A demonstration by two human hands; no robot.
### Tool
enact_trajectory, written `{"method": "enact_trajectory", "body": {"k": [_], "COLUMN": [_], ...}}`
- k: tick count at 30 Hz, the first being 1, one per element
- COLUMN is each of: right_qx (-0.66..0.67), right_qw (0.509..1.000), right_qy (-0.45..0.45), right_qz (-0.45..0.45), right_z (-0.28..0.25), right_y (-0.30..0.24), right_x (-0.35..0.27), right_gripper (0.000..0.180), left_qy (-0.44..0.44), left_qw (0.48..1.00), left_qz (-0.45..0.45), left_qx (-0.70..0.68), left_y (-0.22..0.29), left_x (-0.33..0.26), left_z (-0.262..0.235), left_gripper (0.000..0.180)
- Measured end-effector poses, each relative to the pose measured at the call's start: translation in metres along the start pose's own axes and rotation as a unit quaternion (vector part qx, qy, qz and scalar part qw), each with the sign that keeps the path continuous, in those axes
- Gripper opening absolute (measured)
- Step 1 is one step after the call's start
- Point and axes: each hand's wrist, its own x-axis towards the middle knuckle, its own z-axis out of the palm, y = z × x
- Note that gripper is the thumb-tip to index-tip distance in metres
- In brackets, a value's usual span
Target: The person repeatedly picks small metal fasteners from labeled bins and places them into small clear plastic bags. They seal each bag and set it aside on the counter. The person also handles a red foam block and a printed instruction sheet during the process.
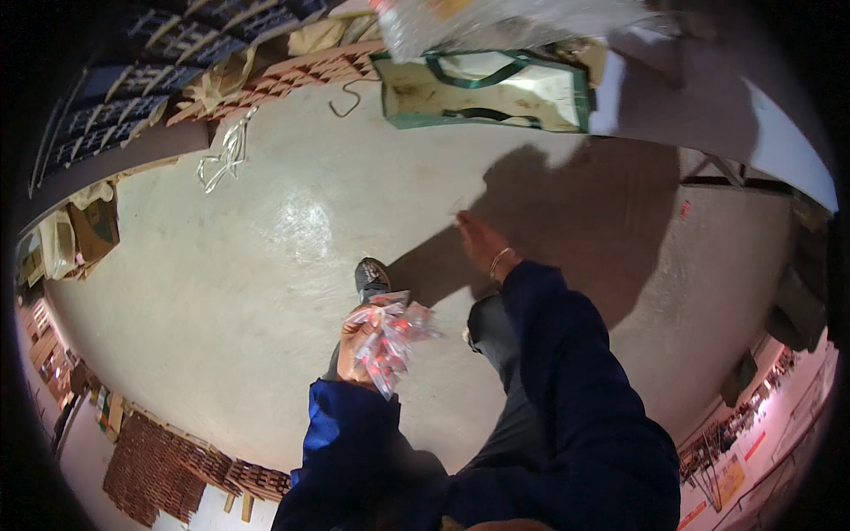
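My left hand [354,345] is closed around a bunch of small clear plastic packets [390,341] with red bits inside, held low in front of my body. The packets fan out to the right of my fingers. Out ahead and to the right, my right hand [485,243] reaches over the floor, fingers stretched forward and somewhat blurred. Nothing shows clearly in it; a bangle [500,258] circles its wrist. Beyond it, near the top, a green-edged shopping bag [398,102] with dark green handles gapes toward me, its pale inside showing.
Clear bubble wrap [496,26] lies above the bag, beside a white surface [761,133] at the right. Blue plastic crates [106,115] line the upper left. Pale strips [228,155] and a bent hook-shaped piece [348,102] lie on the floor. Cardboard boxes [93,232] stand left.
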Motion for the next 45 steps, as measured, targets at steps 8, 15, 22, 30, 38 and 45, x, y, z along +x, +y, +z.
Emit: {"method": "enact_trajectory", "body": {"k": [8, 15, 22, 30, 38, 45], "right_qx": [0.320, 0.552, 0.641, 0.707, 0.677, 0.769], "right_qw": [0.947, 0.823, 0.736, 0.698, 0.732, 0.627], "right_qy": [-0.017, 0.111, 0.195, 0.097, -0.022, 0.054], "right_qz": [-0.005, -0.070, -0.094, -0.064, 0.072, 0.111], "right_z": [-0.199, -0.328, -0.397, -0.450, -0.441, -0.438], "right_y": [-0.325, -0.531, -0.635, -0.657, -0.657, -0.649], "right_x": [-0.135, -0.138, -0.067, 0.042, 0.161, 0.164], "right_gripper": [0.043, 0.041, 0.027, 0.024, 0.022, 0.035], "left_qy": [0.002, -0.182, -0.268, -0.199, 0.054, 0.107], "left_qw": [1.000, 0.982, 0.960, 0.959, 0.955, 0.919], "left_qz": [-0.020, 0.034, 0.071, 0.191, 0.288, 0.340], "left_qx": [0.024, 0.043, -0.044, -0.063, 0.054, 0.166], "left_y": [0.054, 0.172, 0.291, 0.369, 0.430, 0.453], "left_x": [-0.117, -0.186, -0.207, -0.159, -0.078, -0.070], "left_z": [0.082, 0.227, 0.332, 0.384, 0.349, 0.358], "left_gripper": [0.022, 0.039, 0.037, 0.035, 0.031, 0.058]}}
